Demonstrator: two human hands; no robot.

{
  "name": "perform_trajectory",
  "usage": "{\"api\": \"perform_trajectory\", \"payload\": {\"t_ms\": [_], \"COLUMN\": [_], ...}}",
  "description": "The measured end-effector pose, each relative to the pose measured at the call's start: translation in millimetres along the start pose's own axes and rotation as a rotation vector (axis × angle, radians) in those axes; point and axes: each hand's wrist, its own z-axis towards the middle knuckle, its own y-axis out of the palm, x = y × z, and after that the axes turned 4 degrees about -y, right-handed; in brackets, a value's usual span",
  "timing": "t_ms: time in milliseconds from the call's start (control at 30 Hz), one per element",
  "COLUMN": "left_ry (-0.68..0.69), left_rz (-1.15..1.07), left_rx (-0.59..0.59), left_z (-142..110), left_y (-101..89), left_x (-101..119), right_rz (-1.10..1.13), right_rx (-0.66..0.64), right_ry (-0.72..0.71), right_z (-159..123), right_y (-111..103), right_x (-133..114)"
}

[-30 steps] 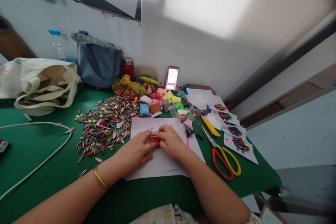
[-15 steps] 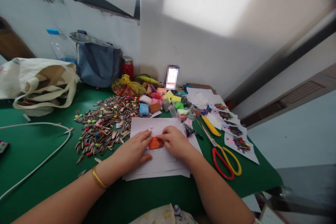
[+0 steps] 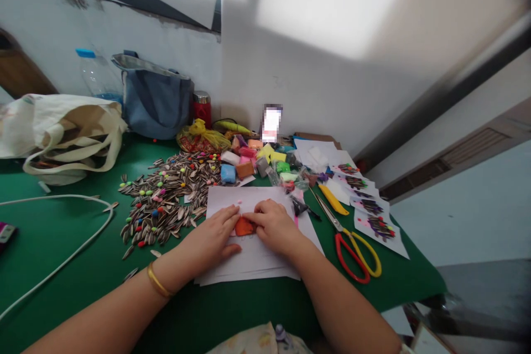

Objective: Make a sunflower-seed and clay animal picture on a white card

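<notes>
Left hand (image 3: 214,234): on paper (image 3: 259,263) | right hand (image 3: 274,225): touching orange patch (image 3: 244,227)

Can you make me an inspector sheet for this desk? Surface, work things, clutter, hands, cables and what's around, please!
Surface: green tabletop
Work things: flat orange piece on white paper
Clutter: striped seeds with coloured bits; scissors to the right
Hands: left hand on the paper beside the orange piece; right hand touching it
Cables: white cable curving at left
Surroundings: pale wall behind; blue bag at back left

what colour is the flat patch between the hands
The patch is orange; the head view shows it.
</notes>
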Motion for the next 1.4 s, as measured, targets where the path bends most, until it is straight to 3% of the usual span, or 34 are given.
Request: {"api": "perform_trajectory", "payload": {"t_ms": [233, 567, 1000, 1133, 1233, 1400], "left_ry": [0.0, -0.013, -0.015, -0.004, 0.009, 0.03], "left_rz": [0.022, 0.142, 0.162, 0.148, 0.139, 0.136], "left_rx": [0.0, 0.07, 0.103, 0.122, 0.108, 0.069], "left_z": [-0.1, 2.4, 4.9, 3.7, 4.1, 3.7], "left_y": [-4.3, 7.5, 14.7, 14.8, 11.5, 6.8], "left_x": [1.7, 3.0, -1.8, -2.0, 0.6, 4.4], "right_rz": [0.007, 0.234, 0.046, 0.069, -0.065, -0.2], "right_rx": [0.028, 0.182, 0.047, 0.1, 0.073, 0.01], "right_ry": [-0.016, 0.083, 0.029, 0.145, 0.262, 0.282], "right_z": [1.3, 0.7, -1.6, -3.3, 2.1, 23.2], "right_y": [3.2, 4.0, -1.8, -9.4, -15.4, -14.2], "right_x": [-1.3, 31.4, 20.0, 30.1, 34.4, 33.4]}}
